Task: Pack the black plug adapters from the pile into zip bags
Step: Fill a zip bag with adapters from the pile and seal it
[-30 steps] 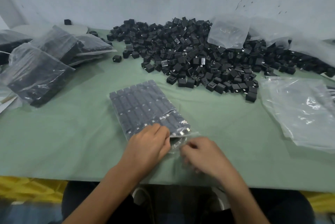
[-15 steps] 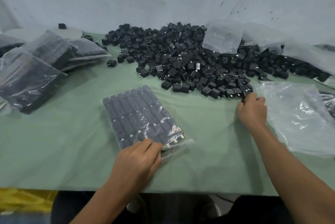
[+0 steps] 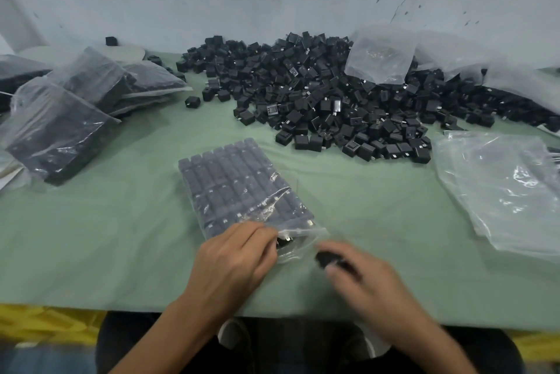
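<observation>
Left hand (image 3: 233,255): the fingers are curled on the open mouth of the clear plastic zip bag (image 3: 239,189); its near edge is gripped.
Right hand (image 3: 371,281): blurred; one black cube-shaped plug adapter (image 3: 325,258) is pinched at the fingertips.
Held adapter: positioned just right of the left-hand grip, close to the bag mouth; contact with the plastic cannot be told.
Zip bag: laid flat on the green table cover (image 3: 106,237), extending away from the left-hand grip; neat rows of black adapters are packed inside.
Pile of loose black plug adapters (image 3: 333,101): heaped well beyond both grips.
Filled clear bags (image 3: 60,119): stacked far left of the left-hand grip.
Empty clear bags (image 3: 500,186): spread right of the right-hand grip, well apart from it.
</observation>
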`<state>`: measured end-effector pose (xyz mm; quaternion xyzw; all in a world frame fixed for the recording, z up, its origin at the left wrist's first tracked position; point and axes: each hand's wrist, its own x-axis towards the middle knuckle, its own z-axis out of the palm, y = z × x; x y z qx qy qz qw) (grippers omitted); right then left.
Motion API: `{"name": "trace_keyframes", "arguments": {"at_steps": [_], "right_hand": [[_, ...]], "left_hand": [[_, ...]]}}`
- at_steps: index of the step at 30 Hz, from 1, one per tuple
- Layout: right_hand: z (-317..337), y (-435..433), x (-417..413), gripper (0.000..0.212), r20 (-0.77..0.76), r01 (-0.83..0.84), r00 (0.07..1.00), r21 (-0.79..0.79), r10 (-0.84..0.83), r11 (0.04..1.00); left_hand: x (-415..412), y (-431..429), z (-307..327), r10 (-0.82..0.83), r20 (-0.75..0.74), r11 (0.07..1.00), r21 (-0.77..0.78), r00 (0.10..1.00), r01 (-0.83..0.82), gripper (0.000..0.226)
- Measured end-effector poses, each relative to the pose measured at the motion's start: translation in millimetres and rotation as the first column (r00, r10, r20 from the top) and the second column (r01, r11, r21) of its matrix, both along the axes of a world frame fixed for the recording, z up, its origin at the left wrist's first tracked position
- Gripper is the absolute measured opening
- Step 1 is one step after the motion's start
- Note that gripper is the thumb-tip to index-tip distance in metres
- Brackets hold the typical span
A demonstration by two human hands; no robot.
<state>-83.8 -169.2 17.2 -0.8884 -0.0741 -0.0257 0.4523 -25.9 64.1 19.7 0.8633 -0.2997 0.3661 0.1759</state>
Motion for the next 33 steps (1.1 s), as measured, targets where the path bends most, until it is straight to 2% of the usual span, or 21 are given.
{"name": "trace_keyframes", "arguments": {"at_steps": [2,3,6,10,12,15,17,20,23,27,30,33], "right_hand": [[-10,32,-8,0.038,0.061,-0.127,0.99,-0.013,0.127,0.992],[-13,45,-4,0.041,0.093,-0.123,0.988,-0.016,0.124,0.992],[-11,72,13,0.044,0.128,-0.01,0.992,0.03,0.006,0.999],[-14,95,20,0.042,0.276,0.114,0.954,0.013,-0.114,0.993],[-18,97,19,0.04,0.344,0.166,0.921,0.079,-0.184,0.983],[-20,96,19,0.036,0.341,0.196,0.905,0.198,-0.255,0.961],[-20,96,24,0.031,0.368,0.21,0.891,0.187,-0.267,0.96],[-24,101,35,0.026,0.458,0.308,0.821,0.149,-0.342,0.94],[-22,109,39,0.029,0.43,0.416,0.794,0.132,-0.43,0.9],[-20,111,45,0.026,0.43,0.381,0.849,-0.093,-0.308,0.92],[-24,112,33,0.033,0.371,0.39,0.864,-0.067,-0.34,0.919],[-30,113,19,0.038,0.388,0.39,0.857,-0.057,-0.34,0.919]], "left_hand": [[1,1,2,0.004,-0.025,1.0,-0.021,1.0,-0.004,0.007],[1,1,4,0.004,-0.039,0.999,-0.033,0.999,-0.005,0.006],[3,-1,11,0.012,-0.061,0.997,-0.077,0.998,-0.016,0.005],[6,-3,22,0.013,-0.074,0.991,-0.129,0.997,-0.022,0.004],[8,-2,26,0.005,-0.092,0.991,-0.134,0.996,-0.017,0.004],[9,-1,28,0.003,-0.125,0.992,-0.127,0.992,-0.02,0.005],[9,-2,26,-0.018,-0.126,0.993,-0.12,0.992,0.003,0.005],[9,-3,23,-0.032,-0.117,0.992,-0.127,0.993,0.017,0.004],[9,-6,21,-0.048,-0.125,0.992,-0.12,0.991,0.033,0.004],[10,-5,20,-0.083,-0.121,0.992,-0.102,0.989,0.071,0.006],[9,-4,21,-0.089,-0.16,0.993,-0.087,0.983,0.075,0.007],[8,-3,20,-0.1,-0.201,0.994,-0.062,0.974,0.089,0.008]]}}
